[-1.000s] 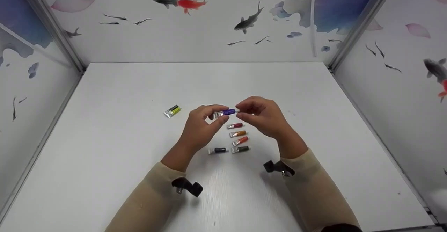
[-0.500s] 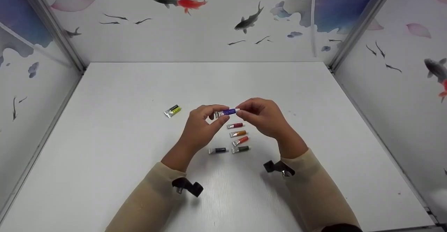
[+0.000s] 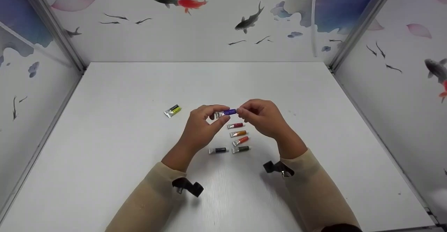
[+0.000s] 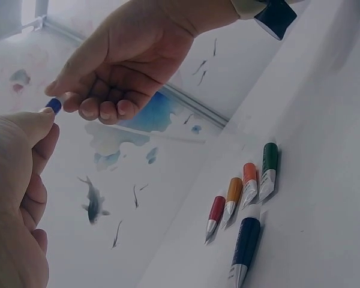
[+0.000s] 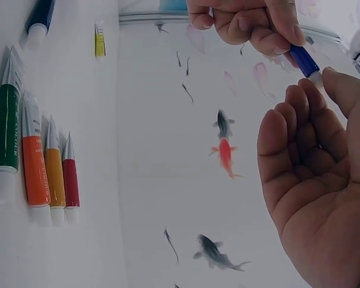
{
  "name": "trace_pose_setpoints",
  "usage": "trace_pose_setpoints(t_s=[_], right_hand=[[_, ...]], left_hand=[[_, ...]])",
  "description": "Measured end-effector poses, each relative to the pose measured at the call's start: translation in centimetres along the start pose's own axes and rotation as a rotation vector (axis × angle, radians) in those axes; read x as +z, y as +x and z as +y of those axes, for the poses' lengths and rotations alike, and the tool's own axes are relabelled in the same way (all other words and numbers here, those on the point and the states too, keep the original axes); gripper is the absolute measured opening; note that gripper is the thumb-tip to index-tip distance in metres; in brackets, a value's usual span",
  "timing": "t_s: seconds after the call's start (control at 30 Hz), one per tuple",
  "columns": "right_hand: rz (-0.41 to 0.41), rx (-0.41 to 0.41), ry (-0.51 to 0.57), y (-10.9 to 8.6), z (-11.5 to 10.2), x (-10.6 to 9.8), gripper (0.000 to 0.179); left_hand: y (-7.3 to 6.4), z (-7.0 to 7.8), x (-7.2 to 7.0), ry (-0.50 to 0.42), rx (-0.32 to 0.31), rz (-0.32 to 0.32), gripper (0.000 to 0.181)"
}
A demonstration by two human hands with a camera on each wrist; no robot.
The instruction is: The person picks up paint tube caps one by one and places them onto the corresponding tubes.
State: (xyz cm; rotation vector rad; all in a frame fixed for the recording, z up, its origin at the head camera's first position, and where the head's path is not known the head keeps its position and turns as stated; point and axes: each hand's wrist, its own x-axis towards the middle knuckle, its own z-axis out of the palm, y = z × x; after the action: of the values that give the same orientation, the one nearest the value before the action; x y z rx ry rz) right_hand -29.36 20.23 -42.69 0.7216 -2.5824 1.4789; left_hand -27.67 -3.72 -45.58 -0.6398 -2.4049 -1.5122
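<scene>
A small violet-blue paint tube [image 3: 229, 112] with a silver end is held up over the middle of the table. My left hand [image 3: 202, 127] pinches its body between thumb and index finger. At the other end, my right hand [image 3: 263, 118] pinches the tube's white cap [image 5: 315, 78] with thumb and index finger, and the head view hides that cap. Beneath the hands lie a red tube [image 3: 235, 125], an ochre tube [image 3: 238, 133], an orange tube [image 3: 240, 140], a dark green tube [image 3: 241, 149] and a dark blue tube [image 3: 219, 150].
A yellow tube [image 3: 175, 111] and a dark-bodied tube [image 3: 173, 107] lie side by side, left of the hands. The white table [image 3: 104, 176] is enclosed by panels printed with fish at the back and sides.
The right hand's fingertips have come together on the cap, covering it in the head view. The right hand has dipped slightly; the left hand and the tube have hardly moved.
</scene>
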Motion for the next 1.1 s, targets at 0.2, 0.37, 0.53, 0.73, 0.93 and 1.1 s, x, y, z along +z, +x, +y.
trace_pose_setpoints(t_s=[0.2, 0.37, 0.53, 0.73, 0.93, 1.1], right_hand=[[0.009, -0.038, 0.031, -0.08, 0.18, -0.17, 0.029], [0.006, -0.084, 0.067, -0.19, 0.3, -0.28, 0.038], [0.006, -0.151, 0.09, -0.16, 0.27, -0.32, 0.031], [0.021, -0.135, 0.067, -0.21, 0.13, -0.28, 0.021], [0.024, -0.1, 0.032, -0.19, -0.08, -0.28, 0.013], [0.024, -0.08, 0.008, -0.15, -0.08, -0.31, 0.012]], left_hand=[[0.04, 0.1, -0.03, -0.004, -0.007, 0.0, 0.029], [0.03, 0.14, -0.02, -0.003, -0.023, 0.0, 0.027], [0.04, 0.09, 0.02, -0.002, -0.022, 0.002, 0.026], [0.04, -0.02, 0.07, -0.006, -0.027, -0.001, 0.027], [0.05, -0.12, 0.09, -0.006, -0.012, -0.001, 0.029], [0.07, -0.07, 0.05, -0.006, -0.005, 0.003, 0.028]])
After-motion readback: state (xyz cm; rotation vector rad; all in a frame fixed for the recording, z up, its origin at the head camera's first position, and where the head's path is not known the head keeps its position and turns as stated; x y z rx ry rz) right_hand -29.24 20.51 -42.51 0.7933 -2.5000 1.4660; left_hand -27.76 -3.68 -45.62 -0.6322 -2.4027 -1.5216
